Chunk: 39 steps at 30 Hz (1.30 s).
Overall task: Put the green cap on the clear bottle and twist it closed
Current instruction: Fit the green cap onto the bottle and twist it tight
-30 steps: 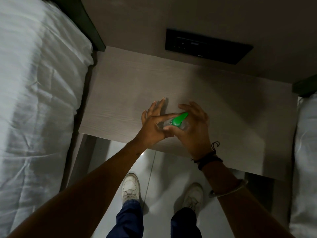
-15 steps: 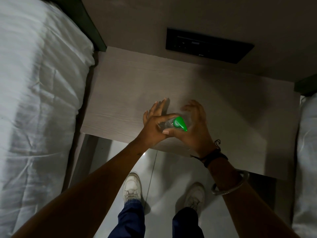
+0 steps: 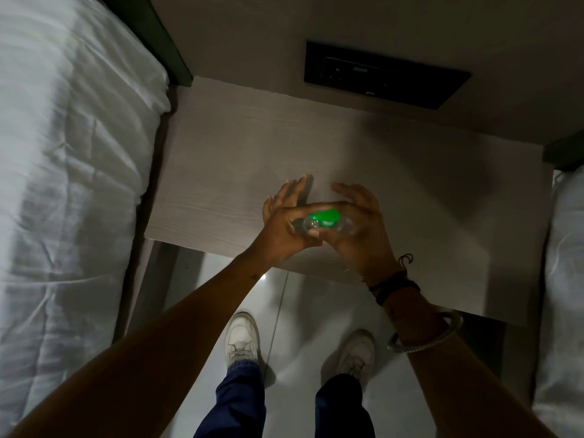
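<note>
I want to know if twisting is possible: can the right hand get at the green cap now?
Probably yes. The right hand is already at the cap, with its thumb under it, and nothing lies between. The left hand has the bottle on the other side, so the cap's right side stays free.

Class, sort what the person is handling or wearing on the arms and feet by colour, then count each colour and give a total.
Green: 1, the green cap
Clear: 1, the clear bottle
Black: 1, the thread wristband
Silver: 1, the bangle
White: 2, the left shoe and right shoe
Total: 6
</note>
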Each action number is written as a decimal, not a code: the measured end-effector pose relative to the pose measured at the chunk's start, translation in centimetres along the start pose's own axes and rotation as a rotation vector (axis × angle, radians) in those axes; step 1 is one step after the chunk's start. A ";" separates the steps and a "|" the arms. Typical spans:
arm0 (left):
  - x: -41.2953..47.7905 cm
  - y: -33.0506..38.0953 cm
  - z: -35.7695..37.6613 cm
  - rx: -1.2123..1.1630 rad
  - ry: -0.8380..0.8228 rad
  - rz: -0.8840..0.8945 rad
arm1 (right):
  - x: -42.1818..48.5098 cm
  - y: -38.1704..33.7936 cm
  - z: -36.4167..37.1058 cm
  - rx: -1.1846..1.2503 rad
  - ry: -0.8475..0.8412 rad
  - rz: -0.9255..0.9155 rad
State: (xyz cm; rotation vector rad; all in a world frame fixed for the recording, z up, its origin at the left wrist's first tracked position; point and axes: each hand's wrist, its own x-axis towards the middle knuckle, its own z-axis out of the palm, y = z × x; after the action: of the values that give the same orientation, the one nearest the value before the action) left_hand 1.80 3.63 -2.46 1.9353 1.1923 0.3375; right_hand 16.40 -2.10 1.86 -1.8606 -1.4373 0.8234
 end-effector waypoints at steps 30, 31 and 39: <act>0.6 0.3 -1.1 0.022 -0.103 0.051 | -1.1 -0.2 0.9 0.176 0.184 0.055; 0.6 0.5 -1.3 0.031 -0.114 0.054 | -1.5 -0.4 1.2 0.165 0.232 0.055; 0.4 0.9 -1.8 0.065 -0.175 0.015 | -3.0 -1.8 0.4 0.006 0.259 0.048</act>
State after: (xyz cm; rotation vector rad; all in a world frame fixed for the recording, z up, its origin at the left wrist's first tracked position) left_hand 1.52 4.62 -0.70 1.9862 1.0859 0.1352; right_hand 14.46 -4.60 3.34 -1.9235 -1.2320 0.5833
